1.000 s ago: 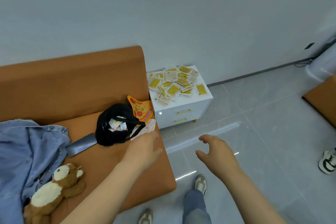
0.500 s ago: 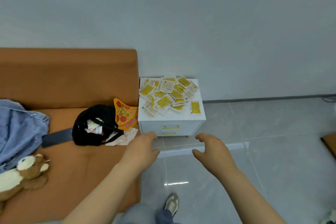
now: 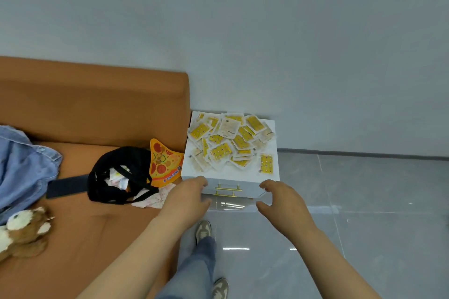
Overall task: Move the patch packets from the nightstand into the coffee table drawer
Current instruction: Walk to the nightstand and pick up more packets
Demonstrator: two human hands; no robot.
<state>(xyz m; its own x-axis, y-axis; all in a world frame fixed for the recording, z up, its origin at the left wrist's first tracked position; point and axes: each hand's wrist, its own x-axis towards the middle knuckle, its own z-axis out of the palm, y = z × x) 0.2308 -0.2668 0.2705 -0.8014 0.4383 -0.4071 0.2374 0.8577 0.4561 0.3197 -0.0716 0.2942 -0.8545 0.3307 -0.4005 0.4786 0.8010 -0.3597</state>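
Both empty hands (image 3: 237, 200) reach toward the nightstand (image 3: 233, 173) heaped with patch packets (image 3: 230, 143).

Sofa (image 3: 97, 104) flanks nightstand (image 3: 228, 173) left; floor (image 3: 352, 189) right lies open.

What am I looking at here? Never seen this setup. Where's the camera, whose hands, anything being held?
No robot here: a person wears a wide-angle camera on the head, looking forward and down, so you see their own arms. The left hand and right hand reach toward a white nightstand that stands against the wall. Both hands are open and empty. The nightstand top is covered with a loose pile of yellow patch packets, with one packet lying apart at the right. Left of it is an orange sofa holding a black bag, a pizza-slice toy, a denim garment and a plush animal. The coffee table is not in view.
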